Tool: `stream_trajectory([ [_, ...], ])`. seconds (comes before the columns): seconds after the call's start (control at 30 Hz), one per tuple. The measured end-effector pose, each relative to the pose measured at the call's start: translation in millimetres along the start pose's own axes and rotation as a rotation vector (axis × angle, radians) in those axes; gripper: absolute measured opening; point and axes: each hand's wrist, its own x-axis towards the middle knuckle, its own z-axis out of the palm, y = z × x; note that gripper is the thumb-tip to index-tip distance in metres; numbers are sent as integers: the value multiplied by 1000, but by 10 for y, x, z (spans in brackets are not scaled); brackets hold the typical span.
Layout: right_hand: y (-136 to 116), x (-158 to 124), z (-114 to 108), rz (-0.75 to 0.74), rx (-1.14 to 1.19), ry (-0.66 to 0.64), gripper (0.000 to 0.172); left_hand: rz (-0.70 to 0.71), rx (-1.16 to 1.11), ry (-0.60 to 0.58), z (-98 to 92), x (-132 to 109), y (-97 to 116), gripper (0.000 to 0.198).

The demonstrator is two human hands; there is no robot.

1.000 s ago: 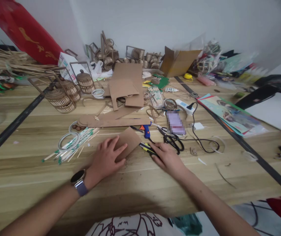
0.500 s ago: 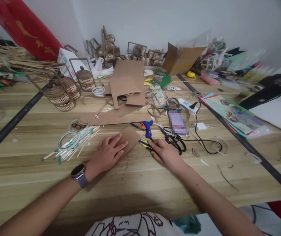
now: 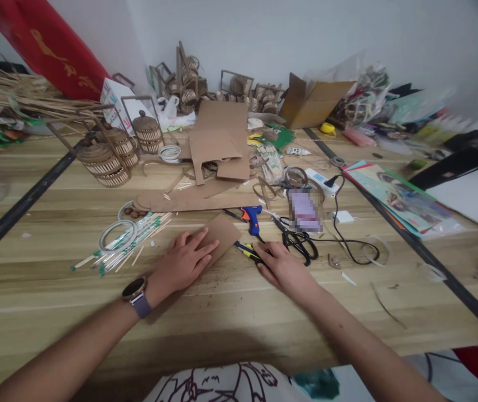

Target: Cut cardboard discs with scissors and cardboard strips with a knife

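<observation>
My left hand [image 3: 184, 261] lies flat with fingers spread on a piece of brown cardboard [image 3: 225, 233], on the wooden table. My right hand [image 3: 283, 265] rests at the end of a yellow and black cutter [image 3: 248, 252], its fingertips on the handle. The cutter's front end touches the cardboard's right corner. Just beyond it lies a blue glue gun [image 3: 254, 219]. Black-handled scissors [image 3: 300, 243] are right behind my right hand. To the left of my left hand are a white ring [image 3: 118, 236] and green-tipped sticks [image 3: 149, 231].
Small lidded bamboo baskets [image 3: 105, 163] stand at the back left. Cut cardboard [image 3: 218, 131] lies at the back centre, near an open box [image 3: 314, 100]. A phone [image 3: 305, 210], a power strip [image 3: 321, 183] and its black cable are to the right.
The view has shifted slightly. Both hands stay in nearly the same places, with the left on the cardboard and the right at the cutter.
</observation>
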Motion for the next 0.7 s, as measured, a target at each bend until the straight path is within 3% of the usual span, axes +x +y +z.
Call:
stream_trajectory([
  [0.7,-280,-63,10,-31,29,-3,44,-6,-8,-1,4,2,-12,43],
])
